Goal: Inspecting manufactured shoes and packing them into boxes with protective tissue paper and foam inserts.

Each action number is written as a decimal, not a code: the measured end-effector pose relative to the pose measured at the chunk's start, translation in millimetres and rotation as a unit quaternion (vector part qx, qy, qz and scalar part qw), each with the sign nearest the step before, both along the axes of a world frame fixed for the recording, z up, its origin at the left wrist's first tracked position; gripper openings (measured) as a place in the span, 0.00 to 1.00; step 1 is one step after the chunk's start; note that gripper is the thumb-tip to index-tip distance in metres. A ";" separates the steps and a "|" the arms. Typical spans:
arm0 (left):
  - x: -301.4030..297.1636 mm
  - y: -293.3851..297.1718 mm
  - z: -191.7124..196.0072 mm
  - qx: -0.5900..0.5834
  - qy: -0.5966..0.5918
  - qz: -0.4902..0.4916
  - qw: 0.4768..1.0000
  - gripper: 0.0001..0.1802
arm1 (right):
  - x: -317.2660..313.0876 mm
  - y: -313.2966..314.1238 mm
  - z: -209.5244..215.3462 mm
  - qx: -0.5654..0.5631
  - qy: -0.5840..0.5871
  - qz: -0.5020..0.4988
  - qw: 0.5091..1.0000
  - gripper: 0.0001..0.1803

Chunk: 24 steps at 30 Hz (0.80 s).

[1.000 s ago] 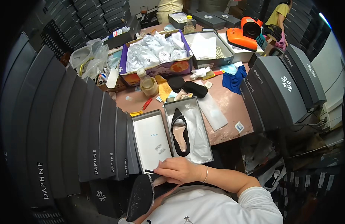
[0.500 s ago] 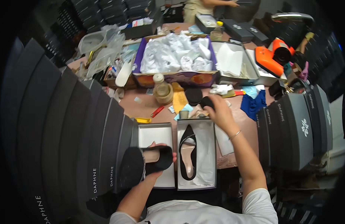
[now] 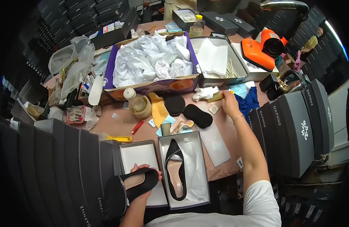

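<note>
My left hand point(image 3: 147, 192) supports a black pump point(image 3: 144, 181) from below, tilted over the left side of the boxes. The pump has a beige insole and a glittering trim. Its mate, another black pointed pump point(image 3: 175, 171), lies in the open shoe box point(image 3: 202, 166) on white tissue. Farther right, my right hand point(image 3: 230, 106) is closed on the handle of a small brush point(image 3: 216, 97), its bristles pointing left. A black oval pad point(image 3: 198, 115) rests on the table just left of that hand, beside a small whitish block point(image 3: 213, 109).
Stacked dark shoe boxes point(image 3: 53, 159) rise on the left, more boxes point(image 3: 284, 132) on the right. A purple carton point(image 3: 152, 86) of crumpled tissue stands behind. Around the middle are a glass jar point(image 3: 139, 106), a round black tin point(image 3: 174, 105), a yellow-handled brush point(image 3: 119, 139) and an orange device point(image 3: 257, 53).
My right hand has let go of the black oval pad, which now lies on the table, and has taken hold of the small brush. The left hand still holds the pump. The view has shifted.
</note>
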State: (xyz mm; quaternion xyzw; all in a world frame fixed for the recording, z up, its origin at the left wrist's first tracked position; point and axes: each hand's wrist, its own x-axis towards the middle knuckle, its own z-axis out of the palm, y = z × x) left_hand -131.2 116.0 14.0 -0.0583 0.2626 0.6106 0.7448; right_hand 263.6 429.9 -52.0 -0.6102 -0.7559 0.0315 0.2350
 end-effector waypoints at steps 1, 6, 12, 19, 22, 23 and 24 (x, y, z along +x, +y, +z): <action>5.3 4.9 6.1 -0.010 -0.008 0.002 1.000 0.28 | 9.3 10.5 -11.5 0.015 -0.060 0.030 0.998 0.20; 15.4 12.2 25.4 -0.037 0.022 0.010 0.999 0.27 | -7.9 5.6 13.1 -0.099 -0.208 0.017 0.973 0.15; 17.3 2.6 27.3 0.011 0.021 -0.006 1.000 0.28 | 1.8 -56.3 67.1 -0.246 -0.136 0.015 0.960 0.08; 36.6 -6.1 27.4 0.078 -0.113 -0.036 0.990 0.29 | 27.5 -104.1 92.1 -0.185 -0.263 0.000 0.947 0.14; 45.8 -12.2 34.5 0.117 -0.121 -0.057 0.984 0.28 | 42.0 -112.3 115.3 -0.220 -0.224 -0.071 0.947 0.22; 44.6 -16.2 35.6 0.120 -0.140 -0.060 0.981 0.28 | 34.5 -122.7 121.8 -0.195 -0.161 -0.060 0.966 0.25; 43.0 -17.7 35.5 0.129 -0.125 -0.068 0.981 0.27 | 26.5 -134.5 128.3 -0.170 -0.098 -0.047 0.979 0.27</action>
